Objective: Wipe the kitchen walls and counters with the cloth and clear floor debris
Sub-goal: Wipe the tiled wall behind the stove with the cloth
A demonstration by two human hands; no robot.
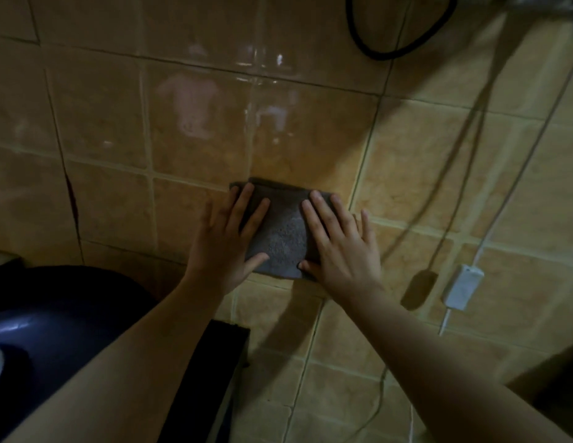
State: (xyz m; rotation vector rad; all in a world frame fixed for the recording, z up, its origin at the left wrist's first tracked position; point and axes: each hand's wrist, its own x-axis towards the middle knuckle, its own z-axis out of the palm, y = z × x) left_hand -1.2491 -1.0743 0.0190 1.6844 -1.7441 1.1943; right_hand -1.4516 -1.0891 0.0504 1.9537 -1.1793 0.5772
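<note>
A folded grey cloth (283, 238) lies flat against the tan tiled wall (195, 129). My left hand (227, 241) presses on the cloth's left side with straight, spread fingers. My right hand (339, 247) presses on its right side, fingers straight too, and its little finger lies on the bare tile. The middle strip of the cloth shows between the two hands. The tiles above the cloth look glossy and wet.
A white cable with a small white box (462, 287) hangs down the wall at the right. A black cable loop (390, 52) hangs at the top. A dark round object (54, 330) sits at the lower left, and a black block (211, 378) below my left forearm.
</note>
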